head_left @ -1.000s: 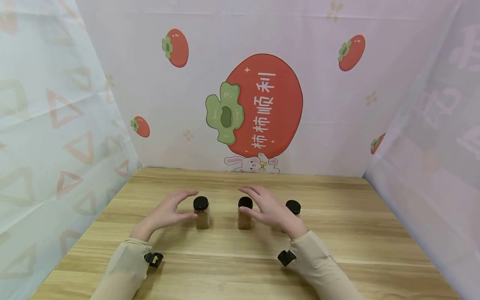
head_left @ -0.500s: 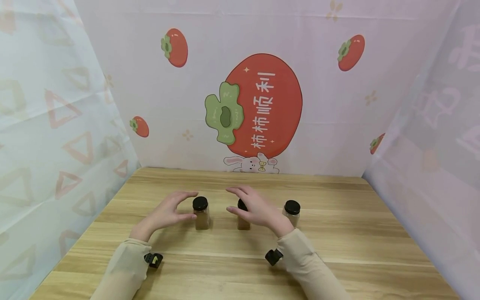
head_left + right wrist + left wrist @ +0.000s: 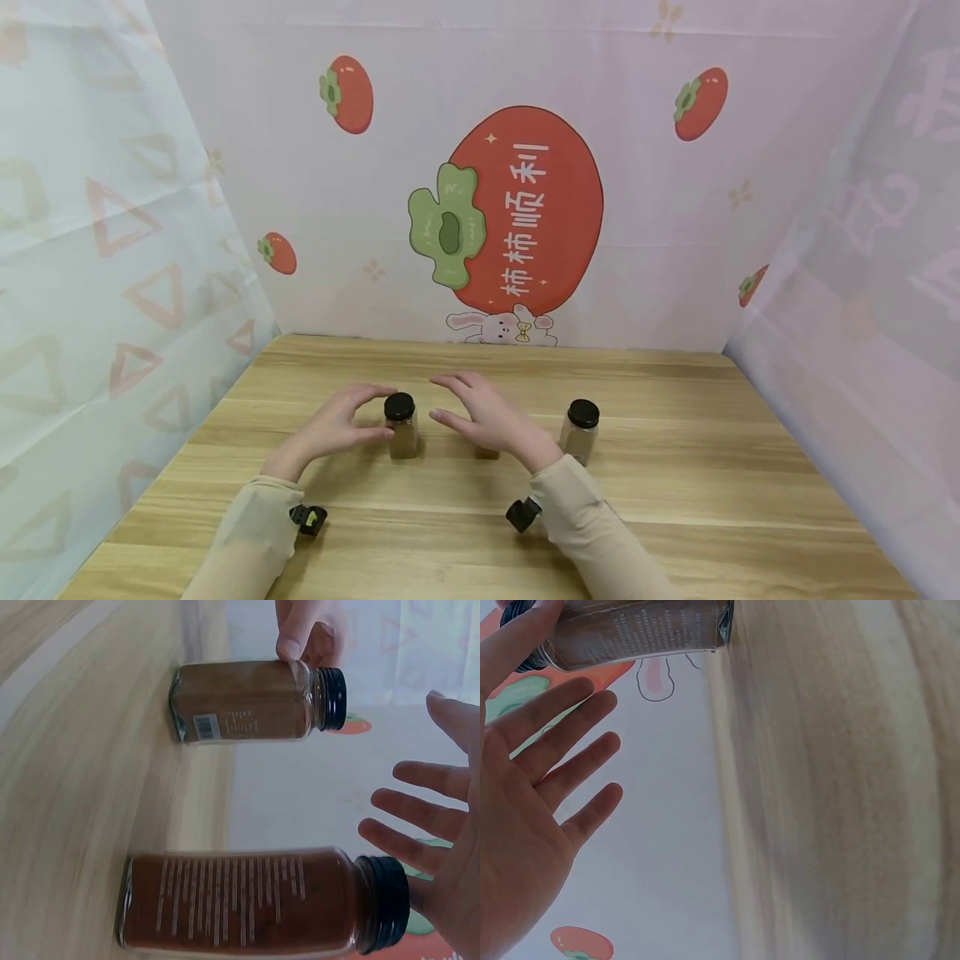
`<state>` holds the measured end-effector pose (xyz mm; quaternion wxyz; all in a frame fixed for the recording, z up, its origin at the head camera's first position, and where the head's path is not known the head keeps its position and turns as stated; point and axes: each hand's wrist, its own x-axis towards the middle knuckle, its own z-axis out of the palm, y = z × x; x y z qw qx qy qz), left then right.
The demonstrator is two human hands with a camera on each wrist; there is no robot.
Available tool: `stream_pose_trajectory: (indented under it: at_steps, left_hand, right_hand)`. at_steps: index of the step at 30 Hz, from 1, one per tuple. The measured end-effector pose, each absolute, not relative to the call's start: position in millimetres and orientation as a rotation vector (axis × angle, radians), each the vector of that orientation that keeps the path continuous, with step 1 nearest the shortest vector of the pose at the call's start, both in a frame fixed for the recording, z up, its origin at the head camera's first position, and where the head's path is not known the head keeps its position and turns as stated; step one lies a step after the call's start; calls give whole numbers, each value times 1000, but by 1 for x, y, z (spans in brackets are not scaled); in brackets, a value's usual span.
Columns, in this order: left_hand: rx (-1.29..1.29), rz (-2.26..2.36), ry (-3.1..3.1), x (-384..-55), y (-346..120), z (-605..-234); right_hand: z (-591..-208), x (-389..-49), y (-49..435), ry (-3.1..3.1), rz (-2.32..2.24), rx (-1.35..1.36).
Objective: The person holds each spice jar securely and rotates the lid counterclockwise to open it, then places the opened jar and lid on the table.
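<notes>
We see three jars with black caps standing upright in a row on the wooden table (image 3: 420, 550). The person's right hand (image 3: 486, 423) is the part that differs most from the earlier head frames. One second ago it is over the right side of the middle jar, and now it is farther to the left, with the fingertips near the left jar (image 3: 403, 438). Its fingers are stretched and apart, and they hold nothing; in the right wrist view we see the palm just beside the cap of the middle jar (image 3: 240, 904).

Because of this shift, the head view now shows us only the base of the middle jar below the hand, while before its cap is also visible. The right jar (image 3: 577, 442), which is half covered by the wrist one second ago, is now in full sight, well apart from the other two.

The left hand (image 3: 333, 427) keeps its place. Its thumb and fingers are spread around the left side of the left jar, with the fingers relaxed and not curled round it. The thumb lies at the shoulder of the jar, but we cannot tell if it really presses there. The left jar also stays at its spot, with brown powder inside.
</notes>
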<state>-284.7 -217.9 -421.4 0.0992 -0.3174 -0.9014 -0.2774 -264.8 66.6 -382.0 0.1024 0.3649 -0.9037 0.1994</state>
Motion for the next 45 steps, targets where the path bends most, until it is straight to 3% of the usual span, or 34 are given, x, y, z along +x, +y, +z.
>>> stream_pose_trajectory:
  at_steps: [45]
  left_hand:
    - [-899,-868,-2778,-286,-220,-428]
  right_hand:
    - [-409,-274,16,-2715,874,1007]
